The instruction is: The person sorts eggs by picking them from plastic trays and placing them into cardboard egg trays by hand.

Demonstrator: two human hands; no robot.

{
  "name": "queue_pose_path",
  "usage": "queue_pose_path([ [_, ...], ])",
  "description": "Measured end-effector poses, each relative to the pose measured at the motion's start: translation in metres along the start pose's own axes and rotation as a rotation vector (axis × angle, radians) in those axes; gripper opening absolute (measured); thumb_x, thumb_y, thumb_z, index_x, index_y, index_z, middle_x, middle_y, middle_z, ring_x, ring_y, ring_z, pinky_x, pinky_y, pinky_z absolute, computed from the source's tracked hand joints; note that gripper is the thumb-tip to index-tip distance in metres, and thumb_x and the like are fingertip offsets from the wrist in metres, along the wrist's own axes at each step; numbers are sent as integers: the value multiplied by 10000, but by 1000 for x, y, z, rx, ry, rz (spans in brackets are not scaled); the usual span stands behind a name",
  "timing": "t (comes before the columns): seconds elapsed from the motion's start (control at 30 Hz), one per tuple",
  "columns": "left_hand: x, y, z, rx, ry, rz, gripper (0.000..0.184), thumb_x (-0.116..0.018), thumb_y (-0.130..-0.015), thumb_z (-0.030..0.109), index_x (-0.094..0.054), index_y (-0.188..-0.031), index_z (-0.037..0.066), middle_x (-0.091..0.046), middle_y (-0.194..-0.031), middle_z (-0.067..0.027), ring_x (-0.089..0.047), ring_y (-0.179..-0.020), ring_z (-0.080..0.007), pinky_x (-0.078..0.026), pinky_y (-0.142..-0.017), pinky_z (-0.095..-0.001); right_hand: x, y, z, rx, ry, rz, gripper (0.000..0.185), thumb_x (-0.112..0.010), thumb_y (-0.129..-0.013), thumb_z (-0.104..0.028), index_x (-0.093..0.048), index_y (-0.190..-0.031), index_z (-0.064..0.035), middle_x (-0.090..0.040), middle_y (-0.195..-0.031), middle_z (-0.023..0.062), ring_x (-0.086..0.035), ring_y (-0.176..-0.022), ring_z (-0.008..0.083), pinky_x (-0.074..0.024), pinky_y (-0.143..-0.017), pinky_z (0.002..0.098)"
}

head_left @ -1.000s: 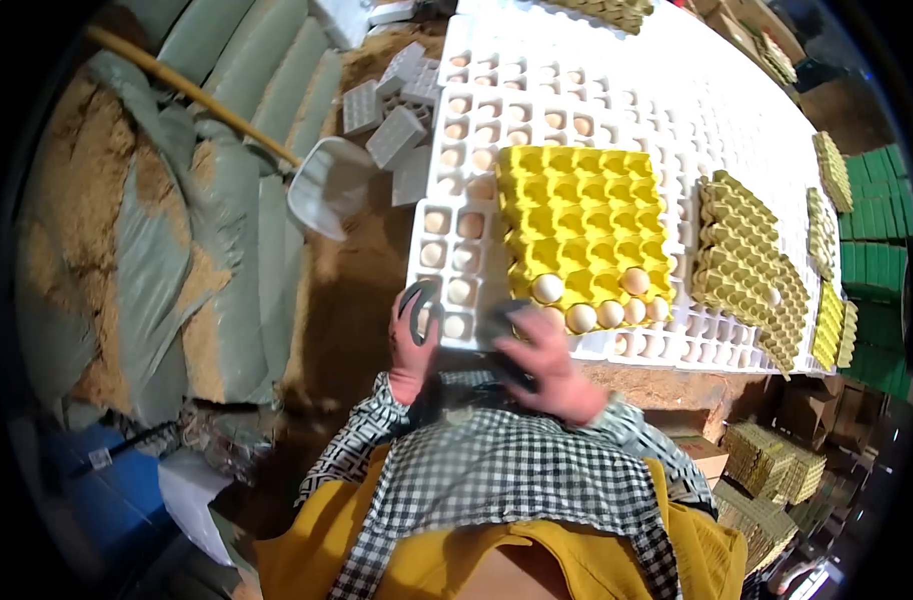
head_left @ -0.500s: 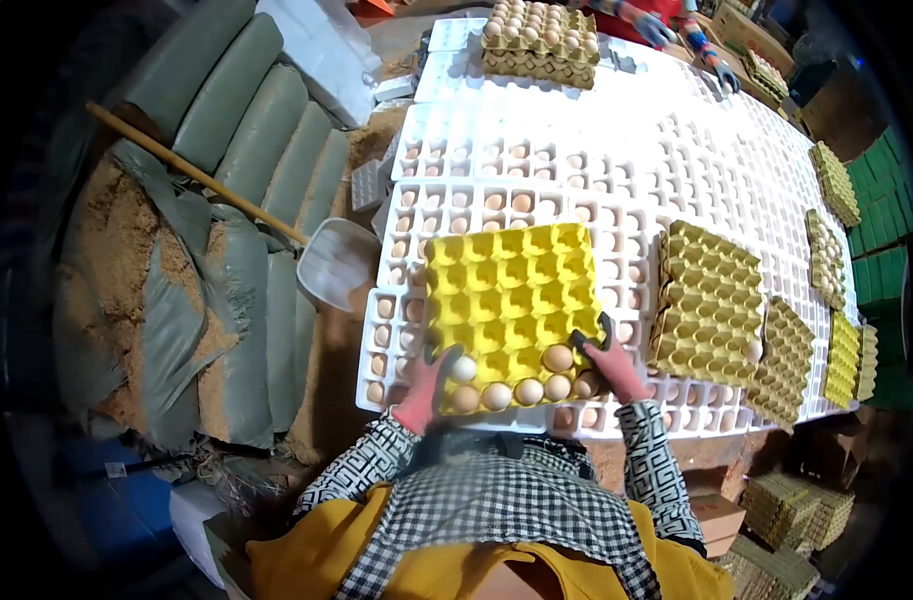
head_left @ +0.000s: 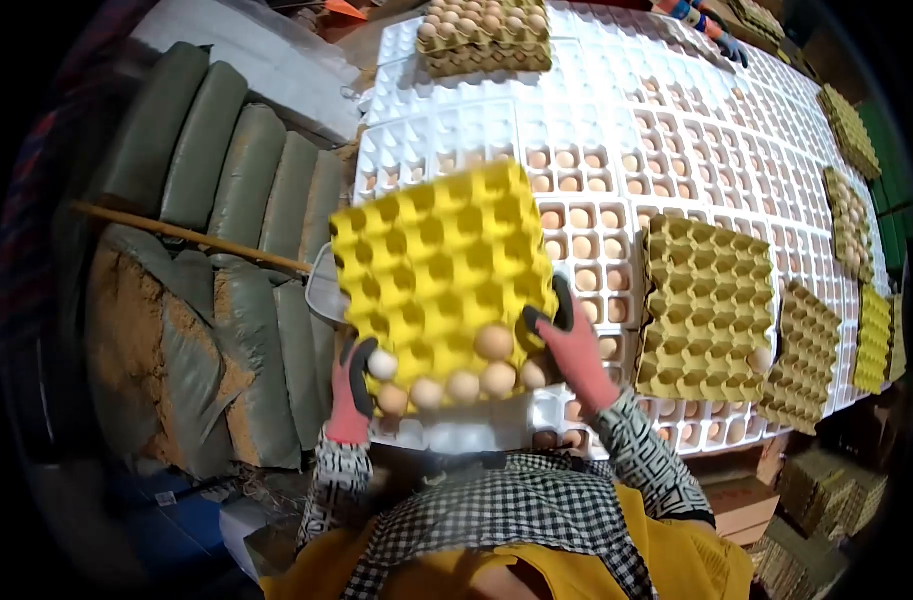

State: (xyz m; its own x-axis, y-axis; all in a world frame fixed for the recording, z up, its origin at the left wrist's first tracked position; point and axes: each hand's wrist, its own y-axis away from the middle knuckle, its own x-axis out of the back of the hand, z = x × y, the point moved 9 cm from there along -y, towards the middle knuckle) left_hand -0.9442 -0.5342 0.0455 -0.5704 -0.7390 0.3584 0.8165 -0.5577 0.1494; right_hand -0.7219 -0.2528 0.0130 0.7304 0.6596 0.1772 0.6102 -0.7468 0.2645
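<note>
A yellow egg tray (head_left: 439,268) is lifted above the white foam trays and slanted, its right side higher. Several eggs sit along its near edge, among them a pale egg (head_left: 381,364) at the left and a browner egg (head_left: 494,342) toward the right; its other cups hold nothing. My left hand (head_left: 352,392), in a pink and black glove, grips the tray's near left edge. On the right edge, my right hand (head_left: 574,350) is closed in a matching glove, its thumb over the rim. The fingers beneath the tray are hidden.
White foam trays (head_left: 576,135) full of eggs cover the table. Brown egg trays (head_left: 709,305) lie to my right, one egg on top. A stack of filled trays (head_left: 484,58) stands at the back. Sacks (head_left: 244,165) and a shovel (head_left: 196,238) are at left. Another person's gloved hand (head_left: 728,45) is far right.
Both my hands have carried the yellow tray left and up, nearer the camera, and its tilt has grown. The camera view has also shifted. The eggs stay along its near edge.
</note>
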Motion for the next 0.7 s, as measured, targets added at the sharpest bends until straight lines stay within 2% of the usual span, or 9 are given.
queue_pose_path([
  [0.07,-9,-51,14,-384,-316,-47,287,-543,-939,133,-595,-1188,1,-645,-1177,-125,-617,-1066,-202,-494,-924,-348,11,-31,-14,46,-113,17,733,-705,-837,-289,-392,-1457,-52,-572,-1314,198,-571,-1193,305,-446,-1001,372],
  [0.1,-28,-78,35,-136,53,-109,265,-537,-940,125,-605,-1162,-2,-650,-1161,-123,-620,-1066,-205,-490,-936,-346,23,-45,-27,4,-61,50,693,-695,-849,-287,-417,-1435,-43,-596,-1281,182,-585,-1161,280,-460,-977,365],
  [0.23,-74,-159,114,-783,-361,-169,374,-563,-869,16,-587,-1242,28,-625,-1226,-161,-609,-1133,-275,-486,-960,-354,57,-104,-84,105,-306,75,451,-660,-901,-242,-576,-1273,-2,-667,-1037,43,-589,-859,99,-490,-741,251],
  [0.33,-99,-186,164,-930,-258,-166,366,-539,-903,-7,-587,-1258,67,-647,-1212,-140,-623,-1076,-243,-479,-958,-318,98,-130,-94,51,-407,183,401,-626,-914,-209,-584,-1272,-33,-663,-1116,75,-649,-887,147,-547,-705,261],
  [0.37,-103,-190,174,-642,-116,-234,369,-539,-903,-1,-583,-1262,67,-652,-1201,-141,-629,-1062,-249,-482,-953,-323,106,-123,-104,48,-377,195,388,-615,-920,-205,-586,-1269,-38,-662,-1126,79,-654,-877,157,-557,-712,272],
  [0.43,-115,-172,199,-984,-110,-276,401,-592,-874,32,-568,-1274,49,-663,-1172,-149,-641,-1056,-278,-496,-933,-348,122,-99,-127,44,-351,213,377,-587,-937,-200,-584,-1279,-40,-664,-1146,89,-664,-884,171,-576,-754,315],
  [0.53,-137,-153,192,-973,-186,-222,458,-603,-849,9,-550,-1304,28,-646,-1220,-175,-623,-1136,-286,-492,-965,-371,173,-74,-107,46,-160,387,477,-633,-909,-152,-526,-1346,7,-674,-1163,110,-650,-982,153,-519,-846,273],
  [0.63,-165,-129,174,-305,293,-387,340,-521,-977,205,-626,-1233,8,-629,-1198,-114,-617,-1059,-207,-493,-932,-334,185,-14,-117,230,-319,350,537,-649,-891,-96,-484,-1388,24,-660,-1196,121,-607,-1082,155,-458,-943,273],
  [0.7,-185,-97,179,-598,78,-406,321,-476,-1010,180,-615,-1244,10,-623,-1164,-125,-603,-1058,-197,-471,-955,-321,221,17,-98,161,-229,421,525,-645,-899,-111,-493,-1385,16,-647,-1219,118,-608,-1093,157,-462,-945,265],
])
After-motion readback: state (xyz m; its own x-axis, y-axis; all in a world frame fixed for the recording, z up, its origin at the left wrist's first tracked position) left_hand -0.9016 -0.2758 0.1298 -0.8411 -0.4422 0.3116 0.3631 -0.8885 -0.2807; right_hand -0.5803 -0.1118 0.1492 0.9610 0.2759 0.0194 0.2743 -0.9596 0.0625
